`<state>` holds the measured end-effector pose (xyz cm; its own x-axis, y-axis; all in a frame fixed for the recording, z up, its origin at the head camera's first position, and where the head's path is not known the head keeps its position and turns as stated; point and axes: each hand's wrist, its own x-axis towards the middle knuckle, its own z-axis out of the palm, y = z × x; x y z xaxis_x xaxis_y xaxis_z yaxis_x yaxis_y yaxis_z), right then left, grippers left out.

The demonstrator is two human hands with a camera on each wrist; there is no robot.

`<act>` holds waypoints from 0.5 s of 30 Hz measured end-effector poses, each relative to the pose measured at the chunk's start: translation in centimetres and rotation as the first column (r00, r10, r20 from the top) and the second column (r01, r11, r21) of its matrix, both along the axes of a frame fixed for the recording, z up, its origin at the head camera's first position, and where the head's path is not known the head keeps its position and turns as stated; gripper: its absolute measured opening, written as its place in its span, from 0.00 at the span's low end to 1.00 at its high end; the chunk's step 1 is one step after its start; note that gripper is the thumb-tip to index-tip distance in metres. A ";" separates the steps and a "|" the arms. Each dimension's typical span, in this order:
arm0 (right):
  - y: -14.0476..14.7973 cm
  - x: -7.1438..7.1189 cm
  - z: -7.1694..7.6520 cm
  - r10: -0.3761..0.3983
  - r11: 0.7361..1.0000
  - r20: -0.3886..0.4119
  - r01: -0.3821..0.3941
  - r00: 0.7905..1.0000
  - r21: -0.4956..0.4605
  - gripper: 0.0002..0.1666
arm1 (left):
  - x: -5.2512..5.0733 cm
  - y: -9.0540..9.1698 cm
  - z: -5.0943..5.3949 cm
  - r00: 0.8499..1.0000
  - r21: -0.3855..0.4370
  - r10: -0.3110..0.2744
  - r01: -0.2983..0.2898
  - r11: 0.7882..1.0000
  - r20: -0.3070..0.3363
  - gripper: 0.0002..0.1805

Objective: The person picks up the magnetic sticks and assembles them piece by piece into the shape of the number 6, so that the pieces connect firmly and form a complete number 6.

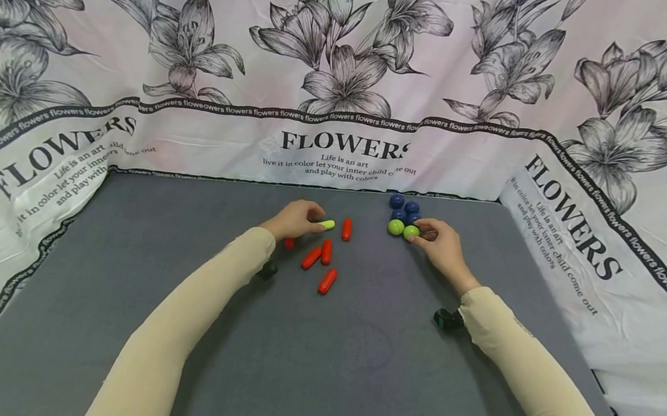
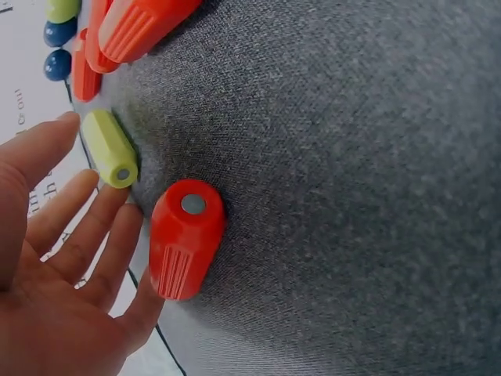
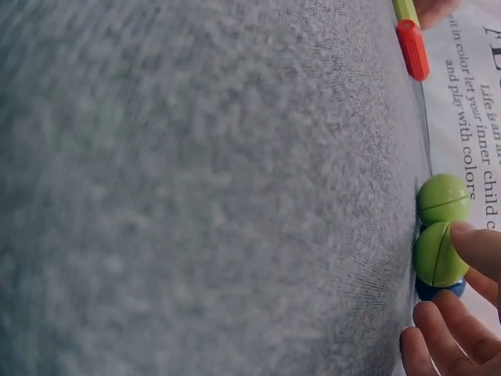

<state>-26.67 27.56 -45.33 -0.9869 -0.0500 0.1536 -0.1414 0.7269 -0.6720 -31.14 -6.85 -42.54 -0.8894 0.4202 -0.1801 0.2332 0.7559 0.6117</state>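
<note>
My left hand (image 1: pixel 297 219) is at a yellow-green stick (image 2: pixel 109 149), with its fingers loosely spread. In the left wrist view thumb and fingertips lie close beside the stick; whether they touch it I cannot tell. A red stick (image 2: pixel 186 239) with a grey dot on its end lies just below the fingers. My right hand (image 1: pixel 441 246) pinches a green ball (image 3: pixel 438 254) between thumb and forefinger. Against that ball sits a second green ball (image 1: pixel 395 226), and several blue balls (image 1: pixel 397 200) are grouped right behind them.
Several more red sticks lie loose near the left hand, one upright in the view (image 1: pixel 347 229) and one closer to me (image 1: pixel 327 281). The dark grey table (image 1: pixel 321 364) ends at a white flower-printed cloth (image 1: pixel 209 143) at the back and sides.
</note>
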 end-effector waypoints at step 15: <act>-0.3 -0.3 -0.1 -0.017 1.000 -0.014 0.017 1.000 0.020 0.24 | 0.0 1.1 -0.7 0.991 -0.123 -0.038 0.022 0.992 -0.129 0.17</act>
<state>-26.97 27.22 -45.42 -0.9855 -0.0365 0.1659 -0.1378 0.7429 -0.6551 -31.14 -5.73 -43.23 -0.8960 0.4292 -0.1138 0.3291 0.8140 0.4787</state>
